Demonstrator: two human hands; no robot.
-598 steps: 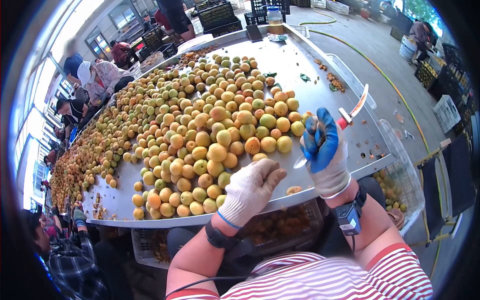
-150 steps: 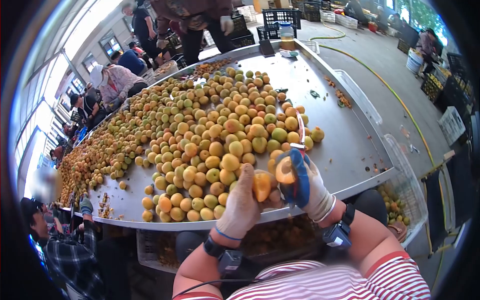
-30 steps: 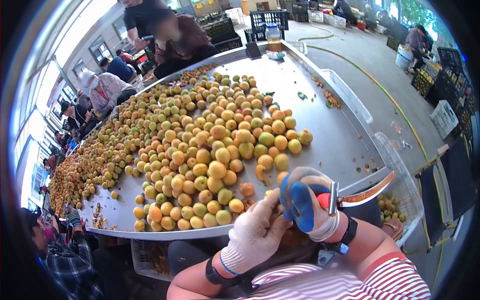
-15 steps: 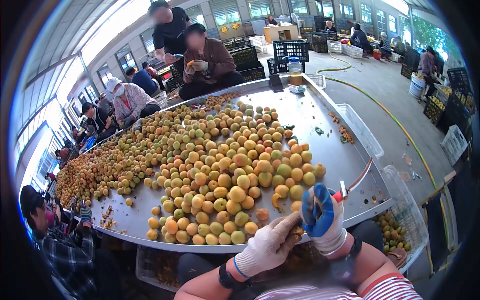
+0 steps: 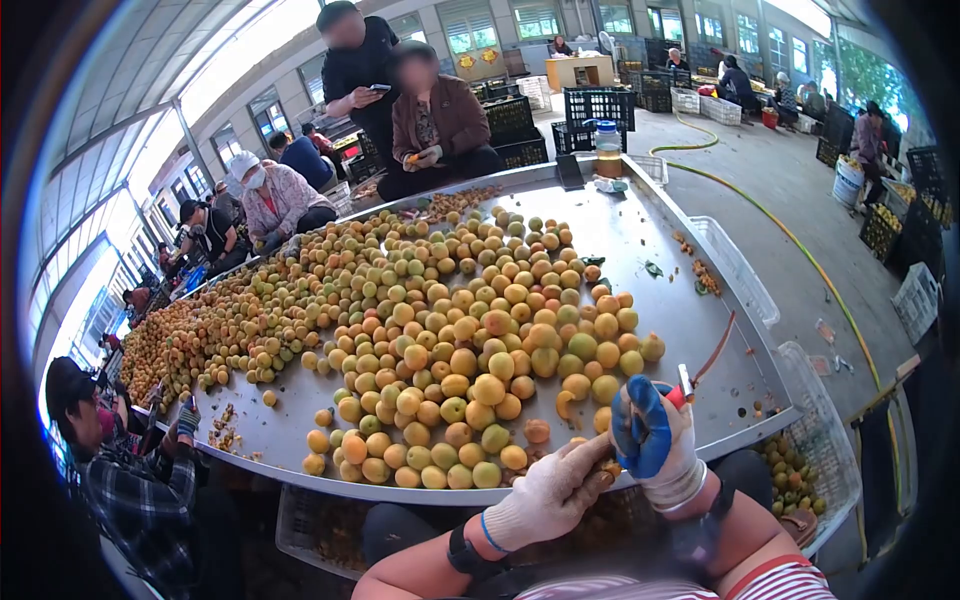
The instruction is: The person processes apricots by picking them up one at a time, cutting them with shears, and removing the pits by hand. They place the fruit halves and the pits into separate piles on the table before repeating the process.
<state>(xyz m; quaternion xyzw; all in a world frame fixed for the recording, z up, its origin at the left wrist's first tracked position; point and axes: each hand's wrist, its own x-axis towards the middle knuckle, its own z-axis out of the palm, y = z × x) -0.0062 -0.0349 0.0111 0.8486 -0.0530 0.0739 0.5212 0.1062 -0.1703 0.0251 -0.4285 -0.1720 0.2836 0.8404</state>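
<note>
My left hand (image 5: 552,500), in a white knit glove, is closed at the table's front edge. A bit of orange fruit (image 5: 610,467), probably an apricot, shows at its fingertips, mostly hidden. Against those fingers, my right hand (image 5: 655,440), in a white glove with blue coating, is closed round a red-handled tool (image 5: 678,396). A pale metal part and a thin, curved brown strip (image 5: 715,345) extend up from the handle. Many yellow-orange apricots (image 5: 488,389) lie in front of my hands on the metal table (image 5: 690,335).
A raised rim borders the table. A clear-sided jar (image 5: 608,150) and a dark flat object (image 5: 570,172) stand at its far end. Below right is a white crate (image 5: 835,470) of fruit. Co-workers (image 5: 440,125) sit and stand round the table; a yellow hose (image 5: 790,232) crosses the floor.
The view has shifted, so the table appears slightly lower and further right. My hands stay together, and more orange fruit shows between them. The seated person opposite has lowered their hands.
</note>
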